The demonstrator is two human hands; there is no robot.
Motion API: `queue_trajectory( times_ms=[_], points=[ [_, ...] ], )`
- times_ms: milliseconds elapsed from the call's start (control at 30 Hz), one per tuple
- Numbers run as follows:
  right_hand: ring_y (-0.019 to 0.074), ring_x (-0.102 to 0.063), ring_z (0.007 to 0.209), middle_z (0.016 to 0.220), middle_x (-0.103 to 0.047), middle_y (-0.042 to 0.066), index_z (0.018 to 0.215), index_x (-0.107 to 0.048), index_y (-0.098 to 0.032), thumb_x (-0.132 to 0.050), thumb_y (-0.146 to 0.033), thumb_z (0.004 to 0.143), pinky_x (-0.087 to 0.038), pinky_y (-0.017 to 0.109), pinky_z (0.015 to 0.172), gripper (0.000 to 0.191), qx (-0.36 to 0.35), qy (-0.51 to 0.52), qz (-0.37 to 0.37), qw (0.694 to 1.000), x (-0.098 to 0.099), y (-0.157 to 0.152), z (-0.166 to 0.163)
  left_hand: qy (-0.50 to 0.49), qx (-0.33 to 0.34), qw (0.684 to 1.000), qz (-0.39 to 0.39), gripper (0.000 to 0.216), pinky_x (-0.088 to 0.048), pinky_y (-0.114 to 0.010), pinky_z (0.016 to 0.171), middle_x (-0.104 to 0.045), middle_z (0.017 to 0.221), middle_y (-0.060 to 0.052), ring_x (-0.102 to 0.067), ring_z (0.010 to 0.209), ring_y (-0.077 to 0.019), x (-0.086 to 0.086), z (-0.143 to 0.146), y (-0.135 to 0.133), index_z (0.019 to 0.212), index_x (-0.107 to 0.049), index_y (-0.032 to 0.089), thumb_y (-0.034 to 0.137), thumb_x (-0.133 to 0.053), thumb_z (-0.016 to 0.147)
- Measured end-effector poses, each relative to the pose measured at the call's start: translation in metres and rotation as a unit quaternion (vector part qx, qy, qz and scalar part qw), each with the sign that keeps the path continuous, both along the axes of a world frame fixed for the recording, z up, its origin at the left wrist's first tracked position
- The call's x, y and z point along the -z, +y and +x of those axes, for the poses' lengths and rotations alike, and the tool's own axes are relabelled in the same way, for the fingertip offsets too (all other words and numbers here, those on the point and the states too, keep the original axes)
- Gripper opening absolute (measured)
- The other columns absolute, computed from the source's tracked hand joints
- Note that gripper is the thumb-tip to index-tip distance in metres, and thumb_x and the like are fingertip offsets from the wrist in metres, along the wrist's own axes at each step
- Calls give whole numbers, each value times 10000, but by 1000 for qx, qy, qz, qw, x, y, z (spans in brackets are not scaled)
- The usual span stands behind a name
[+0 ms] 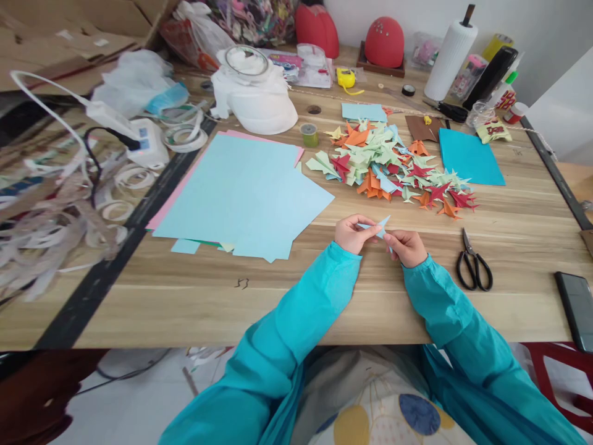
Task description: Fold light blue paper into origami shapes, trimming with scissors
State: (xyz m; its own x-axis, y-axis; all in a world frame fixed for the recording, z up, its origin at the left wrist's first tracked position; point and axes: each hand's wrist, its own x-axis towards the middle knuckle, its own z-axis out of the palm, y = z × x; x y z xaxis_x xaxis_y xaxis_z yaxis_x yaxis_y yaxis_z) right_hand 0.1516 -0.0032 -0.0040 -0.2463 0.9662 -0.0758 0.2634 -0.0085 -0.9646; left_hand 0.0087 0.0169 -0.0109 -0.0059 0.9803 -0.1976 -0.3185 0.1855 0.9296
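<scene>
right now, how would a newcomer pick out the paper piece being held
On the wood-grain table, find the heap of colourful folded paper. On its near side, the left hand and right hand hold a small, pointed, pale blue paper piece. It alone is held, apart from that heap.

Handwritten characters, apparently "53", stand in dark strokes on the wooden tabletop, well to the left of the scissors. Beyond the scissors and to their right, a second mark on the wood is too faint to read, as is the lettering on a small packet.
</scene>
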Motion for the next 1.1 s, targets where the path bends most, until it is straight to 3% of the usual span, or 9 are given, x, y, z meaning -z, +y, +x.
queue_trajectory(
  times_ms=[100, 267, 533, 733, 1100],
  points=[
    [59, -378, 318, 361, -477, -34, 498, -531, -159, -557, -505, 712, -289, 197, 346, 408, 50, 4, 11, 999, 0, 3, 2, -44, -5, 999, -21, 340, -501, -251, 449, -602, 523, 6, -580, 471, -121, -1, 1, 0, 590, -566, 102, 270, -792, 397],
    [65, -373, 325, 363, -476, -33, 485, -505, -167, -575, -495, 699, -296, 204, 348, 398, 128, -3, 47, 991, 2, 8, 6, -109, 37, 992, -46, 480, -521, -276, 497, -624, 552, 0, -605, 545, -144, 3, 3, 2, 749, -595, 106, 241, -812, 343],
    [66, -384, 340, 376, -479, -37, 493, -489, -170, -596, -484, 687, -308, 205, 360, 384, 107, -7, 70, 992, 3, 6, 4, -53, 102, 993, -22, 357, -476, -246, 458, -626, 546, -16, -567, 466, -110, 2, 4, 0, 650, -631, 95, 324, -786, 425],
    [84, -467, 389, 449, -539, -18, 571, -538, -163, -578, -482, 711, -376, 215, 400, 350, 43, 31, 57, 997, 5, 5, 4, -44, 145, 988, -1, 331, -449, -229, 420, -619, 512, -27, -572, 466, -123, 0, 2, -1, 648, -653, 93, 324, -780, 449],
    [71, -410, 354, 410, -517, -19, 524, -502, -171, -557, -515, 712, -328, 207, 365, 396, 69, 0, 56, 996, -1, 2, 1, -88, 134, 985, -57, 399, -445, -241, 392, -588, 502, -32, -577, 454, -147, -8, 3, -2, 603, -608, 97, 472, -711, 516]
  ],
)
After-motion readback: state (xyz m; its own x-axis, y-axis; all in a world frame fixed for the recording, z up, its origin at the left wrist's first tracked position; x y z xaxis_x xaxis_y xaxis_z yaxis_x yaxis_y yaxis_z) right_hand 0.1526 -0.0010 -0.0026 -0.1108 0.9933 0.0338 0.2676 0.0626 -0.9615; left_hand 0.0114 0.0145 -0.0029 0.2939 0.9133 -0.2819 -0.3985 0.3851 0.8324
